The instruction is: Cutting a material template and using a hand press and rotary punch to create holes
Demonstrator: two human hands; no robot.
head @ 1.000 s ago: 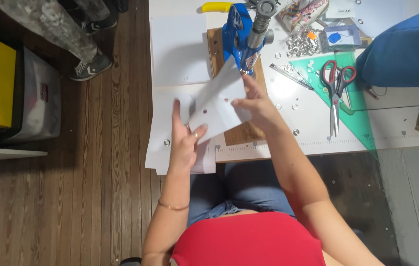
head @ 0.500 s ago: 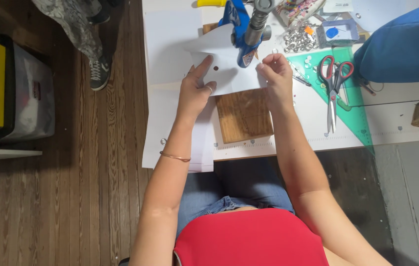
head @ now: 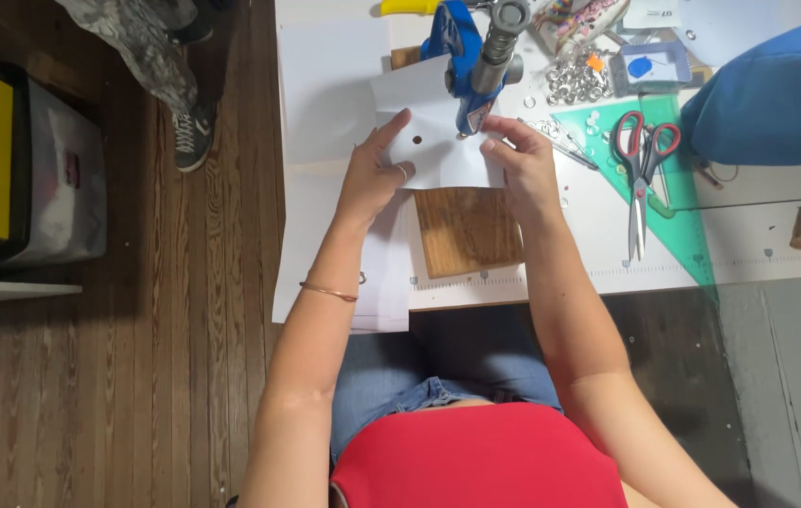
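white paper sheet (head: 438, 150) | punched hole, under blue press (head: 461, 66) | both hands' fingers (head: 391, 141) pinch it

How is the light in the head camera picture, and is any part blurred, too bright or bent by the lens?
Head view: even, soft light with faint shadows only; the white paper and the white table look nearly washed out; both hands, left hand and right hand, are sharp, without motion blur; the floorboards at the left lean slightly, a mild wide-angle effect.
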